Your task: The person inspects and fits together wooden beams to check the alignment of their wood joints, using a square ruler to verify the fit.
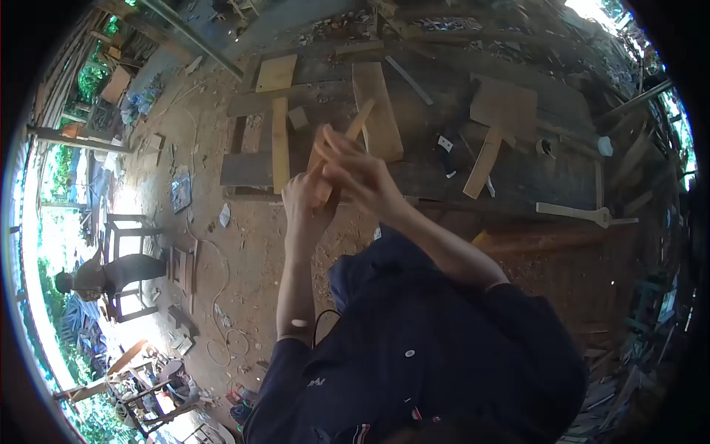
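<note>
My two hands meet in front of my chest, above the near edge of the workbench (436,140). Closed around a small reddish-brown piece of wood (316,161) is my left hand (299,196). My right hand (359,170) lies across the top of that piece with its fingers bent and pressed together, slightly blurred; what they pinch is hidden. Just beyond its fingers a narrow light stick (361,120) overlaps a wide plank (379,111). To the left, a long yellowish strip (280,144) lies on the bench beside a small wood block (298,118).
A metal ruler (409,80), a squarish board (504,105), a wooden strip (482,164) and a long-handled wooden piece (573,212) lie on the bench. Shavings and a cable (218,270) cover the floor. Another person (111,274) is at the left near a wooden frame (129,231).
</note>
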{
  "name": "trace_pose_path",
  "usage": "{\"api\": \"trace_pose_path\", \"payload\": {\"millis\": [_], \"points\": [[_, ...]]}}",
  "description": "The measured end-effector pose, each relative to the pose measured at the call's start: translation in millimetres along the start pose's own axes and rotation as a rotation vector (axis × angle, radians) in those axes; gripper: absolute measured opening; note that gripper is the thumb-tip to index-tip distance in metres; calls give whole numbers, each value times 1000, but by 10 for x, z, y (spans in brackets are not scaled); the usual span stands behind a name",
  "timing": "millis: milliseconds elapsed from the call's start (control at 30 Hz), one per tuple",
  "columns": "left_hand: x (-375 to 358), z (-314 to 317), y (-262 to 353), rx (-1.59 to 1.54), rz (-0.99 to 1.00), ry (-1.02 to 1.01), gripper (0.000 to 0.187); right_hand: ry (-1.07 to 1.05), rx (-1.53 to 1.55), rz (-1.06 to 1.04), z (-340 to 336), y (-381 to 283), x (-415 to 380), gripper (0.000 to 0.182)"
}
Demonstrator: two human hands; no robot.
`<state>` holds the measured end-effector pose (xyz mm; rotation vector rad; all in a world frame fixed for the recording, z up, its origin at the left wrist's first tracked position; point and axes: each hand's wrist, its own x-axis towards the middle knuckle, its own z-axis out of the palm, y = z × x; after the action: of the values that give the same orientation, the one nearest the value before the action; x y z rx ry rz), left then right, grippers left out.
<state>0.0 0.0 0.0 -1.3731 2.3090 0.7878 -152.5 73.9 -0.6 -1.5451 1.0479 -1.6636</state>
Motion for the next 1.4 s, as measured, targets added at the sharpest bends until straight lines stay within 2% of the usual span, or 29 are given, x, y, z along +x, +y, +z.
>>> {"api": "trace_pose_path", "payload": {"millis": [67,100,167,200,233,300,367,433,467,500,567,600,633,667,700,767,833,867,900,967,1033,1100,1167,1200,1233,1267,1300,1367,1400], "points": [[121,177,-148,-68,159,386,50,3,144,133,5,99,28,39],[56,168,-10,-83,169,393,50,-4,126,131,-31,-55,-1,39],[-142,39,172,-443,465,668,41,-107,-17,-123,71,-400,-56,42],[5,289,-129,-180,537,830,23,-139,-27,-151,-8,-252,-43,44],[-45,244,-60,-182,529,825,23,-141,-21,-145,-35,-81,-14,44],[-110,62,134,-416,381,693,30,55,110,267,-28,81,76,45],[10,206,-26,-339,384,765,27,-10,103,235,37,-68,9,45],[-1,294,-74,-527,499,782,28,-141,-13,-59,119,-358,-60,45],[205,636,-395,-583,536,870,31,-157,-17,-56,47,-296,-33,45],[139,540,-312,-584,535,870,31,-159,-18,-55,17,-115,-2,45],[-27,214,-45,-394,341,645,34,38,64,227,-18,269,14,42],[46,328,-132,-396,342,649,34,-9,10,170,1,134,12,42],[170,528,-300,-441,510,770,38,-13,11,168,34,-47,1,42],[227,646,-398,-485,679,884,43,-70,-2,68,76,-243,-32,42],[172,556,-336,-487,677,883,43,-126,-16,-32,94,-337,-55,42],[-1,279,-143,-257,440,656,46,-128,-40,-23,13,-56,-36,42],[110,407,-231,-231,478,751,45,30,14,205,-26,133,38,42],[186,477,-288,-206,508,843,44,-4,16,147,44,73,-25,44],[187,480,-261,-207,506,846,44,-6,16,147,83,-104,-42,44],[118,472,-157,-489,550,793,41,-127,28,-39,136,-387,-74,44],[-38,250,-50,-411,468,713,39,-109,-31,-8,55,-109,-17,43],[-59,189,-80,-329,395,645,37,25,11,226,13,205,25,41],[18,323,-214,-171,528,825,36,-27,67,199,141,-207,-22,43],[53,355,-226,-172,524,821,36,-81,16,77,189,-398,-47,44],[97,390,-227,-339,591,825,34,-134,-35,-44,212,-485,-68,45],[118,433,-232,-506,656,824,32,-118,-38,7,153,-374,-31,46],[36,340,-136,-505,658,823,32,-116,-39,6,112,-141,3,46],[-197,32,112,-404,340,655,27,95,262,462,55,299,42,43],[-74,165,-54,-269,367,741,23,71,274,357,141,233,-10,43]]}}
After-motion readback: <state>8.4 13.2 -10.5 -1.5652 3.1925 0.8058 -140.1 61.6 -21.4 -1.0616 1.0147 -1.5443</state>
